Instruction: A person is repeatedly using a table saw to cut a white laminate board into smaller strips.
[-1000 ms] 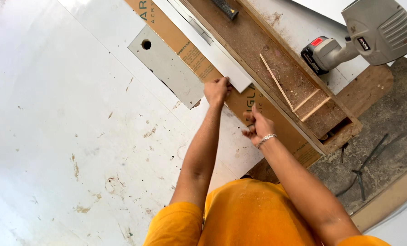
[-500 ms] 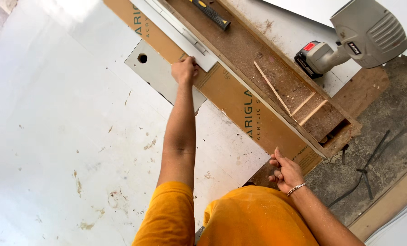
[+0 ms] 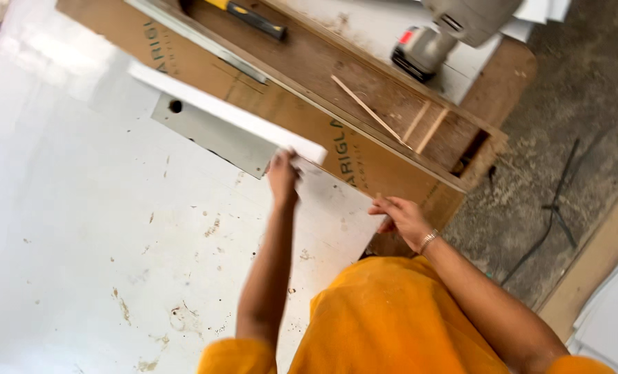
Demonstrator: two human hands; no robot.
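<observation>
Two bare hands work at the right edge of a large white sheet (image 3: 80, 228) that fills the left of the view, its surface dotted with brown stains. The left hand (image 3: 282, 179) reaches up along the sheet and its grip is closed on the near end of a long white strip (image 3: 226, 111), which slants away up and to the left. The strip lies over a grey metal plate (image 3: 212, 135) with a round hole near its far corner; the plate's lower edge juts out from under the strip onto the sheet. The right hand (image 3: 404, 220) rests at the sheet's outer corner, fingers loosely curled over the edge; whether they pinch it cannot be told.

Just beyond the strip a brown board (image 3: 309, 118) with a paper facing runs parallel to it, and behind that sits a shallow wooden tray (image 3: 392, 104) holding a thin wooden stick (image 3: 371, 111). A yellow-and-black tool (image 3: 250, 15) lies at the tray's far end, and a grey power tool (image 3: 447, 31) with a red patch stands past the tray's rim.

Left of the hands the sheet is bare and wide open. To the right the rough grey floor (image 3: 565, 104) shows, crossed by a dark cable (image 3: 554, 201) and bounded by stacked pale boards (image 3: 606, 291).
</observation>
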